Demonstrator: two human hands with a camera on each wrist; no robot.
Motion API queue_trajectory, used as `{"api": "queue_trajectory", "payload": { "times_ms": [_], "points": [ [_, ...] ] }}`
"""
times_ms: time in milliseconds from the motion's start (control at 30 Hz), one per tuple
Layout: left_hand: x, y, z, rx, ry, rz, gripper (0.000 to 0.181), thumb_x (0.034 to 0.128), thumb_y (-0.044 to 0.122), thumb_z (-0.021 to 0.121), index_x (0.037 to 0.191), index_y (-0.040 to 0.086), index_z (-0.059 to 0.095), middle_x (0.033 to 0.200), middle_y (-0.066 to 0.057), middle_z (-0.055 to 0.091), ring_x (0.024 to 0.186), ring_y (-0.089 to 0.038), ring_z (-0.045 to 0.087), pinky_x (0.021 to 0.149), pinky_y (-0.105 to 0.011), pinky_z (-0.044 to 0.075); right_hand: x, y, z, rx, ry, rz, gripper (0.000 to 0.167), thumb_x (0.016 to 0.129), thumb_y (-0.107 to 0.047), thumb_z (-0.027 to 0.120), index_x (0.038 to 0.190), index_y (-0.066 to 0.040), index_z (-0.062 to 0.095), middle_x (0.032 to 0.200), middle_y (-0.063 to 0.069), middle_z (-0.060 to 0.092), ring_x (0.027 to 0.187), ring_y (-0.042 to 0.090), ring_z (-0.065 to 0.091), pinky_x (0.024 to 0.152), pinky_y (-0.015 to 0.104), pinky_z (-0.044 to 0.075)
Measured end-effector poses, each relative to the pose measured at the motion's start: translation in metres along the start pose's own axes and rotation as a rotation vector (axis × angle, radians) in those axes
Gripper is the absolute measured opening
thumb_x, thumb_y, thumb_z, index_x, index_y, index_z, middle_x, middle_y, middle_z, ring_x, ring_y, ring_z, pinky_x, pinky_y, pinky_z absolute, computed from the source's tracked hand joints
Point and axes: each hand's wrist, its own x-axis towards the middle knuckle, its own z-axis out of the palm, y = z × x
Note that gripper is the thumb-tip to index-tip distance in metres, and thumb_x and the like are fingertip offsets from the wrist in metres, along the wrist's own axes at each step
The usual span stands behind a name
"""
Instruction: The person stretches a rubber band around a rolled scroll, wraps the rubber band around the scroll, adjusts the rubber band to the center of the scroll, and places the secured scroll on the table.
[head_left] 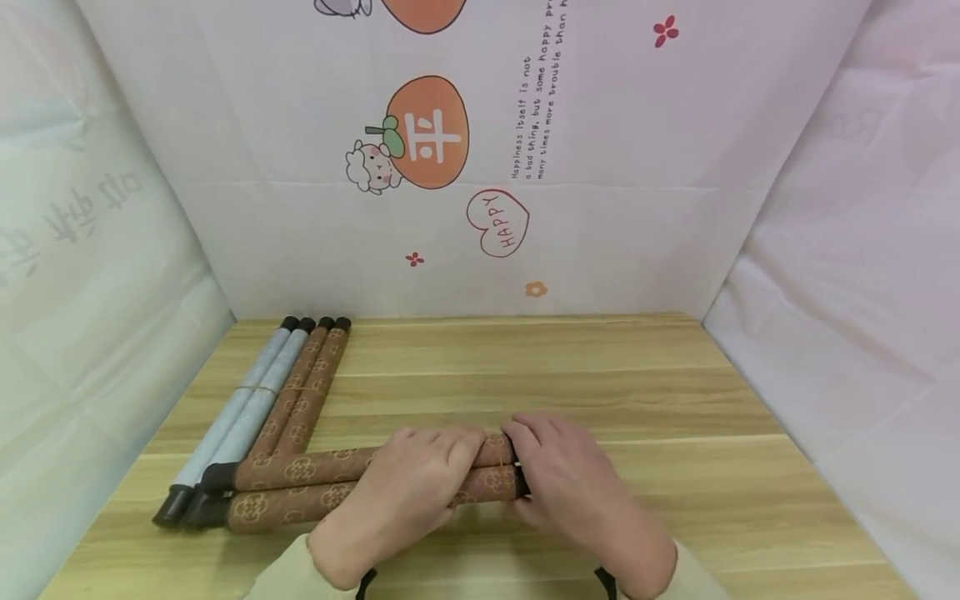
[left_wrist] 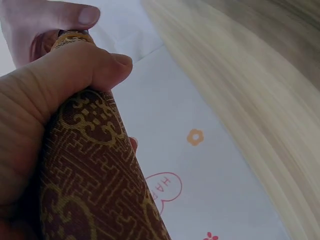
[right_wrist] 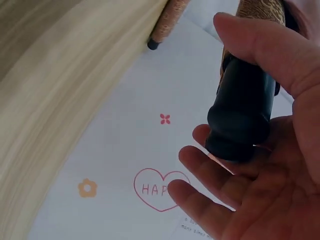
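Two brown patterned scrolls [head_left: 292,505] with black end knobs lie side by side, left to right, in front of me. My left hand [head_left: 412,477] grips them right of their middle; in the left wrist view its thumb [left_wrist: 80,70] lies over the brown cloth. Around their right ends is my right hand [head_left: 566,479]. Seen from the right wrist, the thumb [right_wrist: 255,42] presses by a black knob [right_wrist: 237,110], with the other fingers loosely bent on the far side. The pair's left knobs overlap the lower ends of other scrolls.
At the left lie two pale blue scrolls [head_left: 243,404], tied with a thin string, and two more brown scrolls [head_left: 303,392] beside them. They slant across the wooden table [head_left: 585,367]. White printed cloth [head_left: 600,233] stands at the back and both sides.
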Motion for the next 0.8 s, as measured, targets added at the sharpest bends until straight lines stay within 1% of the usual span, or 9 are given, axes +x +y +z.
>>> {"api": "queue_trajectory", "payload": {
  "times_ms": [167, 267, 333, 400, 467, 533, 600, 700, 800],
  "points": [
    [0.004, 0.002, 0.006, 0.019, 0.017, 0.006, 0.077, 0.0613, 0.035, 0.097, 0.127, 0.013, 0.062, 0.113, 0.001, 0.074, 0.092, -0.019, 0.073, 0.068, -0.037, 0.055, 0.001, -0.005, 0.011, -0.057, 0.053, 0.016, 0.062, 0.062, -0.029, 0.091, 0.112, -0.006, 0.064, 0.107, 0.009, 0.071, 0.102, 0.029, 0.07, 0.091, 0.047, 0.058],
    [0.006, 0.004, 0.009, 0.034, 0.007, 0.015, 0.078, 0.0624, 0.033, 0.096, 0.129, 0.012, 0.062, 0.113, 0.002, 0.074, 0.091, -0.018, 0.073, 0.067, -0.036, 0.055, 0.002, -0.006, 0.017, -0.077, 0.061, 0.021, 0.061, 0.062, -0.036, 0.095, 0.106, -0.007, 0.064, 0.101, 0.008, 0.071, 0.099, 0.028, 0.07, 0.09, 0.045, 0.058],
    [0.007, 0.005, 0.009, 0.045, -0.015, 0.022, 0.085, 0.0639, 0.033, 0.096, 0.137, 0.009, 0.059, 0.118, 0.0, 0.074, 0.095, -0.018, 0.073, 0.069, -0.036, 0.057, 0.003, -0.007, 0.021, -0.085, 0.051, 0.022, 0.063, 0.063, -0.042, 0.097, 0.106, -0.008, 0.065, 0.099, 0.007, 0.071, 0.098, 0.028, 0.07, 0.092, 0.044, 0.057],
    [0.008, 0.006, 0.011, 0.053, -0.038, 0.025, 0.093, 0.0672, 0.031, 0.094, 0.147, 0.004, 0.053, 0.124, -0.002, 0.074, 0.097, -0.018, 0.073, 0.073, -0.036, 0.058, 0.003, -0.007, 0.024, -0.09, 0.037, 0.023, 0.065, 0.063, -0.047, 0.097, 0.106, -0.009, 0.067, 0.099, 0.007, 0.072, 0.098, 0.027, 0.07, 0.094, 0.044, 0.057],
    [0.008, 0.007, 0.011, 0.061, -0.051, 0.025, 0.099, 0.0707, 0.03, 0.091, 0.154, 0.001, 0.045, 0.127, -0.003, 0.073, 0.099, -0.017, 0.073, 0.075, -0.035, 0.059, 0.004, -0.008, 0.026, -0.09, 0.02, 0.029, 0.066, 0.064, -0.049, 0.096, 0.108, -0.009, 0.067, 0.099, 0.006, 0.072, 0.098, 0.026, 0.07, 0.096, 0.044, 0.056],
    [0.009, 0.008, 0.012, 0.067, -0.052, 0.027, 0.102, 0.0733, 0.028, 0.089, 0.158, 0.0, 0.039, 0.128, -0.004, 0.073, 0.099, -0.016, 0.073, 0.076, -0.035, 0.059, 0.005, -0.008, 0.029, -0.081, 0.008, 0.034, 0.065, 0.065, -0.049, 0.096, 0.109, -0.009, 0.067, 0.1, 0.006, 0.073, 0.098, 0.026, 0.071, 0.097, 0.045, 0.055],
    [0.009, 0.008, 0.014, 0.069, -0.048, 0.03, 0.105, 0.0714, 0.029, 0.09, 0.158, -0.001, 0.038, 0.125, -0.004, 0.074, 0.096, -0.015, 0.073, 0.076, -0.035, 0.059, 0.005, -0.008, 0.031, -0.074, 0.005, 0.034, 0.064, 0.065, -0.048, 0.096, 0.108, -0.009, 0.067, 0.098, 0.006, 0.072, 0.098, 0.025, 0.071, 0.098, 0.046, 0.055],
    [0.009, 0.008, 0.014, 0.068, -0.04, 0.042, 0.112, 0.0664, 0.032, 0.094, 0.158, -0.002, 0.038, 0.124, -0.002, 0.074, 0.093, -0.014, 0.072, 0.076, -0.035, 0.059, 0.006, -0.009, 0.034, -0.085, 0.013, 0.018, 0.057, 0.068, -0.044, 0.093, 0.104, -0.009, 0.067, 0.096, 0.006, 0.073, 0.095, 0.025, 0.071, 0.096, 0.047, 0.056],
    [0.009, 0.009, 0.015, 0.074, -0.029, 0.055, 0.112, 0.0652, 0.031, 0.095, 0.157, -0.001, 0.04, 0.119, 0.002, 0.074, 0.086, -0.012, 0.07, 0.075, -0.034, 0.058, 0.006, -0.009, 0.036, -0.111, 0.028, 0.004, 0.051, 0.07, -0.041, 0.089, 0.103, -0.009, 0.067, 0.095, 0.005, 0.073, 0.094, 0.024, 0.072, 0.094, 0.048, 0.057]
  ]
}}
